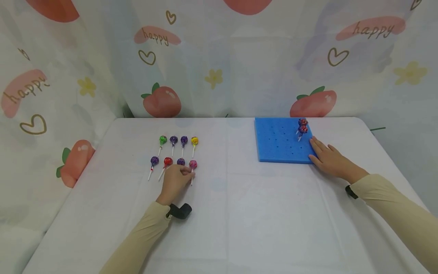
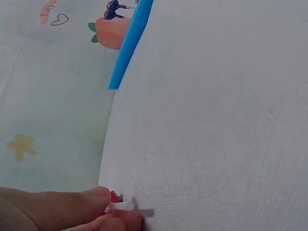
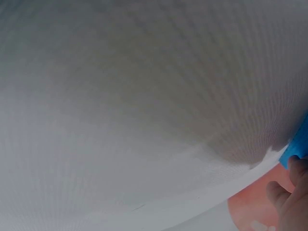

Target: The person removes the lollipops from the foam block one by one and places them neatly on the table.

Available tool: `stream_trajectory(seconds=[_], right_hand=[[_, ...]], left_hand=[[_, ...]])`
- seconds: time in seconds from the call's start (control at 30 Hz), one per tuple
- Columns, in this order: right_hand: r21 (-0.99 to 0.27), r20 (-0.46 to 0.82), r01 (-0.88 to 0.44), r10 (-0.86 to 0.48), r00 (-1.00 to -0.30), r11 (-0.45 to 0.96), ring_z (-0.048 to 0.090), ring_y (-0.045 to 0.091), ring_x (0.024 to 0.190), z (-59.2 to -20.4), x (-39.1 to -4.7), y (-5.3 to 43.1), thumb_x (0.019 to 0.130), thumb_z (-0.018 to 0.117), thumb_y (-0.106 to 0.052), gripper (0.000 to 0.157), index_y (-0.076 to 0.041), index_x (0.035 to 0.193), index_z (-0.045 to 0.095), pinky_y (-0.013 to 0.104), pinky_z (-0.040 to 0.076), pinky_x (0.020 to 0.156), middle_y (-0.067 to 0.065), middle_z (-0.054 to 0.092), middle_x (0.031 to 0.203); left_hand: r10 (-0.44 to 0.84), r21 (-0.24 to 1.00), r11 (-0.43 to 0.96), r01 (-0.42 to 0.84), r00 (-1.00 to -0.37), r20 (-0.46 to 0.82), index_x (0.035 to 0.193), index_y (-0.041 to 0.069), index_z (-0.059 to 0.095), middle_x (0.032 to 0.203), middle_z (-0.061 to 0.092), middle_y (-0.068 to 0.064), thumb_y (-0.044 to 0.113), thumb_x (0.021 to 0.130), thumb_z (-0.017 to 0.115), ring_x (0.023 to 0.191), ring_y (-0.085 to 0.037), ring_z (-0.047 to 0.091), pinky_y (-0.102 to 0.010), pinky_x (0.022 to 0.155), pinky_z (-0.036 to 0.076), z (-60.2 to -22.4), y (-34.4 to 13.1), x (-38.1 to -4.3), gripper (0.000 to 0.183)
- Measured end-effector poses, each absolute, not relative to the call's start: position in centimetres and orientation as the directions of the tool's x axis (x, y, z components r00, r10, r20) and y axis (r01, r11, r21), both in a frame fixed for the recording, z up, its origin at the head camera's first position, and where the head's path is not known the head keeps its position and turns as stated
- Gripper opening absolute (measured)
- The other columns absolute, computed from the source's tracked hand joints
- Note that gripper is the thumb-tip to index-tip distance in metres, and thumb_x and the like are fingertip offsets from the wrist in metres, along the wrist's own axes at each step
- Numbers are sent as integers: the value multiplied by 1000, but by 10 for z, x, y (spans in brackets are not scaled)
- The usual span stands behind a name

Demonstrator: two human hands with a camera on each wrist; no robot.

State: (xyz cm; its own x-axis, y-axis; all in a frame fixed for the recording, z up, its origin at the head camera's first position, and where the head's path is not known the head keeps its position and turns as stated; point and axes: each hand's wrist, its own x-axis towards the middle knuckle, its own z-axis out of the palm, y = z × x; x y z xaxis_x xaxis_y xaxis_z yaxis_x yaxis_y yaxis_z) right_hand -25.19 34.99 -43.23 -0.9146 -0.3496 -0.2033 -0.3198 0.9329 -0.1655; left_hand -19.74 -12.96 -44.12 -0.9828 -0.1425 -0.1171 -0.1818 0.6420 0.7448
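My left hand (image 1: 173, 182) is over the front row of lollipops, with thumb and finger pinching the white stick of the pink lollipop (image 1: 193, 164). In the left wrist view that stick (image 2: 122, 206) and a bit of pink wrapper show between the fingertips. A purple lollipop (image 1: 181, 162) is partly hidden behind this hand. On the right, my other hand (image 1: 330, 160) rests with extended fingers against the right edge of a blue foam board (image 1: 273, 148) dotted with small holes. Two red-and-dark lollipops (image 1: 302, 129) stand upright in the board near its back right corner.
Left of the pink one lie a red lollipop (image 1: 168, 161) and another purple lollipop (image 1: 154, 161). Behind them is a row with green (image 1: 163, 139), dark purple (image 1: 173, 140), purple (image 1: 184, 140) and yellow lollipops (image 1: 194, 140). A white cloth (image 1: 239, 213) covers the table; a printed curtain (image 1: 239, 68) hangs behind.
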Motion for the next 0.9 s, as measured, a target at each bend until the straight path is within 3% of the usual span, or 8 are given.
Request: stream_trajectory(seconds=[0.47, 0.73, 0.9], right_hand=[[-166, -192, -317, -346, -918, 934, 11, 48, 140, -435, -253, 351, 102, 32, -35, 70, 12, 145, 4, 67, 9, 108, 33, 6, 152], [-174, -190, -325, -355, -915, 930, 11, 49, 139, -435, -253, 352, 102, 32, -34, 69, 13, 145, 5, 67, 8, 109, 34, 6, 152], [-183, -192, -319, -352, -916, 930, 10, 49, 139, -436, -254, 351, 102, 32, -35, 70, 12, 145, 4, 68, 6, 109, 33, 6, 152]], left_hand=[[-147, 726, 663, -182, -983, -111, 98, 2, 72, 80, 71, -10, 20, 86, 67, 62, -12, 60, -20, 56, 44, -433, -137, -199, 22], [-150, 741, 645, -184, -982, -113, 111, 4, 68, 87, 71, -12, 21, 88, 66, 65, -15, 63, -20, 55, 45, -414, -137, -204, 29], [-113, 748, 650, -132, -991, -77, 116, 7, 66, 94, 72, -11, 23, 88, 66, 76, -19, 66, -22, 61, 50, -406, -132, -211, 33]])
